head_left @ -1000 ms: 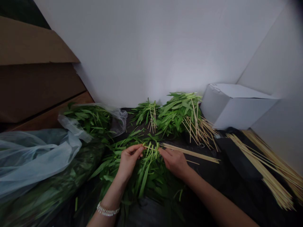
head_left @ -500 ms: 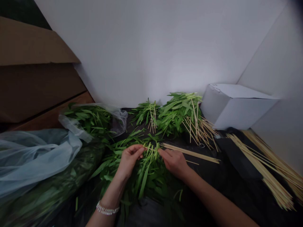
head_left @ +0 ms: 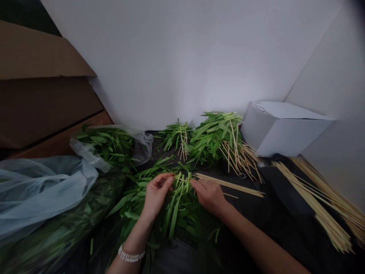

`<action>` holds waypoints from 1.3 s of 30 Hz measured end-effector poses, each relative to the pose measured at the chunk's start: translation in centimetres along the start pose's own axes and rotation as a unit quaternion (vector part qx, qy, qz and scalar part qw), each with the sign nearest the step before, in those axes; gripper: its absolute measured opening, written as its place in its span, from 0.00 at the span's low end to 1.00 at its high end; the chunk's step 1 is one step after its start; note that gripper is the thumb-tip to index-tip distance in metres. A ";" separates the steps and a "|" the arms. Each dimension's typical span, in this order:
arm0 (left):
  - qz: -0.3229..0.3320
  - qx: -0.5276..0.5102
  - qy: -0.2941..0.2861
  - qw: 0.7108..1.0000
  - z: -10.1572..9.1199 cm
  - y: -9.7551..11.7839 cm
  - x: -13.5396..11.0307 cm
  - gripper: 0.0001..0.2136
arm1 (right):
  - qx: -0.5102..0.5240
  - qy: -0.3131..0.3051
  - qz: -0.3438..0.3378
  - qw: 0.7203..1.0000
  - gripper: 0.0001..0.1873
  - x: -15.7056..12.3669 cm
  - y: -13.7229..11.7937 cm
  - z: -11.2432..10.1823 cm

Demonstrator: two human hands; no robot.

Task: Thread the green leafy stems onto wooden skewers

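Note:
A thin bamboo skewer (head_left: 184, 180) lies crosswise between my hands, with several leafy green stems (head_left: 177, 192) threaded side by side on it. My left hand (head_left: 155, 192), a beaded bracelet on its wrist, pinches the skewer's left end. Thumb and fingers of my right hand (head_left: 210, 195) are closed on the rightmost stem; how much of the skewer they cover is hidden. Long leaves hang toward me over a loose pile of greens (head_left: 129, 198). Just beyond my right hand lies a small bunch of bare skewers (head_left: 234, 185).
Skewered greens (head_left: 213, 133) are heaped by the wall, beside a smaller skewered bunch (head_left: 172, 135). A white box (head_left: 273, 131) and long skewers (head_left: 319, 209) are on the right. Plastic bags of greens (head_left: 48, 186) and a cardboard box (head_left: 42, 102) flank the left.
Both hands stay nearly in place. The left wrist has shifted slightly to the right, and the stems between the hands have moved a little. The grips look the same.

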State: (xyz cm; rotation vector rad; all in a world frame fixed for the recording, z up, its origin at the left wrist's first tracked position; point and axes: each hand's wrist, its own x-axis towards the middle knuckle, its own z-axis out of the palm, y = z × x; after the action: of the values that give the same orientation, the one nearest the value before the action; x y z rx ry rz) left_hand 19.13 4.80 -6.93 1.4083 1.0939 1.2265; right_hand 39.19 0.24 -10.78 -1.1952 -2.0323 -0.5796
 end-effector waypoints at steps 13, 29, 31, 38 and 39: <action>0.070 0.063 0.033 0.995 -0.8 -0.7 0.4 0.12 | 0.022 0.147 0.307 0.940 0.11 -0.2 3.1 -2.8; 0.278 0.464 -0.128 0.831 -0.2 -2.0 0.0 0.20 | 0.053 0.123 0.064 0.989 0.10 0.7 1.5 -2.4; 0.283 0.433 -0.113 0.848 -0.2 -2.1 0.2 0.18 | 0.054 0.123 0.055 0.989 0.10 0.7 1.4 -2.4; 0.209 0.188 0.068 0.957 -0.4 -1.1 0.2 0.05 | 0.048 0.099 0.047 0.993 0.11 0.6 1.1 -2.1; 0.181 0.144 0.092 0.969 -0.4 -0.9 0.1 0.07 | 0.048 0.095 0.043 0.993 0.11 0.5 1.1 -2.0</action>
State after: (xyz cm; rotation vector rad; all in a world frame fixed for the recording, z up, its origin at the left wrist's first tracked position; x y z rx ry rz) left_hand 18.76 5.13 -7.81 1.8035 1.2140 1.5257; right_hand 40.65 -0.32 -9.02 -1.1207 -1.8195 -0.5275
